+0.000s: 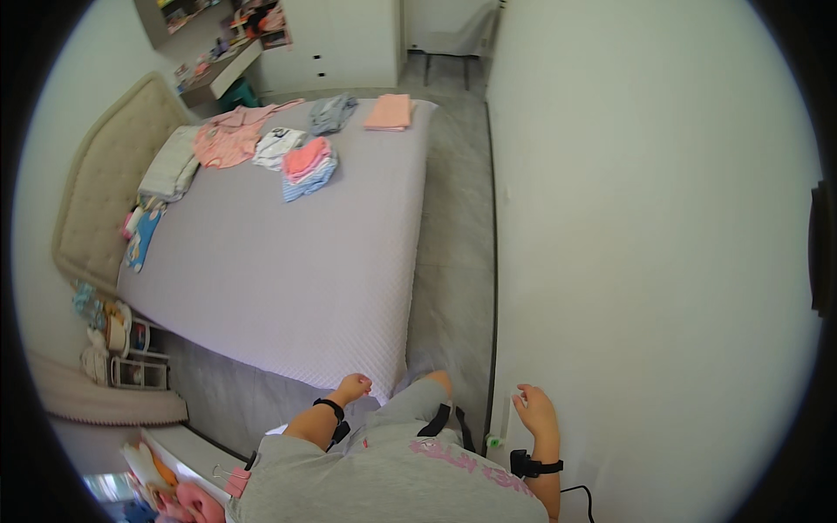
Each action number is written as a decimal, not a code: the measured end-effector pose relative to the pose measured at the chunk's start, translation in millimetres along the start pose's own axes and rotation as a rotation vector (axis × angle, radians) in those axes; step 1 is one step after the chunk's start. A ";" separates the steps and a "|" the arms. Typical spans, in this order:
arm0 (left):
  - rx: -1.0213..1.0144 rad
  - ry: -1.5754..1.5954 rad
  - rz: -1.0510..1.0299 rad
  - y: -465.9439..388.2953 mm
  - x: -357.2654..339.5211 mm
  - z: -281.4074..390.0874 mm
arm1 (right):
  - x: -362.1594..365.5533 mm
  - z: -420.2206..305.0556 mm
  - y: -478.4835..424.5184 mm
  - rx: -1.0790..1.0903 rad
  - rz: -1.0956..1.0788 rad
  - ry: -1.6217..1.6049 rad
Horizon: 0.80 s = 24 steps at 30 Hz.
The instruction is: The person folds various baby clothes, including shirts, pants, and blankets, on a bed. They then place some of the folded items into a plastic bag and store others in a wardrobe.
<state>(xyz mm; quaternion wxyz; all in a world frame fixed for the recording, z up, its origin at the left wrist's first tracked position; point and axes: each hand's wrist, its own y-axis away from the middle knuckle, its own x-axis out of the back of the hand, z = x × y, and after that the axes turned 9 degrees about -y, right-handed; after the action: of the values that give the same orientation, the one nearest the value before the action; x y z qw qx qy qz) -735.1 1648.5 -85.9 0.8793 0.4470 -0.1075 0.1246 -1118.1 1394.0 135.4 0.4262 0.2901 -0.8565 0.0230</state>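
My left hand (354,387) hangs by the front corner of the bed (274,274), its fingers curled in and nothing visible in it. On the other side, my right hand (537,410) is beside the white wall (628,229), thumb and fingers apart and holding nothing. Black straps with small devices circle both wrists. Toward the bed's far side lie a folded peach cloth (388,112), a grey garment (333,114) and a stack of folded pink and blue-striped clothes (310,167). A white garment (277,146) and a spread-out pink garment (229,138) lie beside the stack.
A grey tiled floor strip (451,261) runs between bed and wall toward a chair (458,42). A pillow (171,163) and a blue patterned item (144,238) lie by the tufted headboard (111,189). A small white shelf unit (140,372) stands at the bed's left side.
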 end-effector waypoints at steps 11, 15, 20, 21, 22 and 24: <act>0.645 0.294 0.254 -96.8 42.8 -20.5 | 6.9 -21.8 -247.0 0.069 -0.231 0.038; 0.346 0.419 0.318 -197.2 97.4 75.8 | 26.3 -53.3 -333.6 0.054 -0.292 0.242; 0.094 0.624 0.344 -289.9 200.4 234.3 | 39.9 -104.3 -438.0 0.128 -0.212 -0.001; 0.090 0.687 0.341 -302.2 218.4 261.4 | 40.6 -106.8 -451.9 0.112 -0.233 0.016; 0.096 0.737 0.370 -315.7 235.2 280.2 | 41.6 -108.7 -471.2 0.105 -0.255 0.035; 0.105 0.842 0.427 -342.4 260.9 309.8 | 44.5 -107.5 -510.8 0.081 -0.329 0.091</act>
<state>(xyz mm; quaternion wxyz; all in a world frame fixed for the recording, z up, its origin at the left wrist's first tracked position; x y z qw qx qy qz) -404.5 1233.8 -88.7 0.7774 0.3692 0.1755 0.4781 -798.0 979.4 130.5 0.4505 0.4421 -0.7756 0.0003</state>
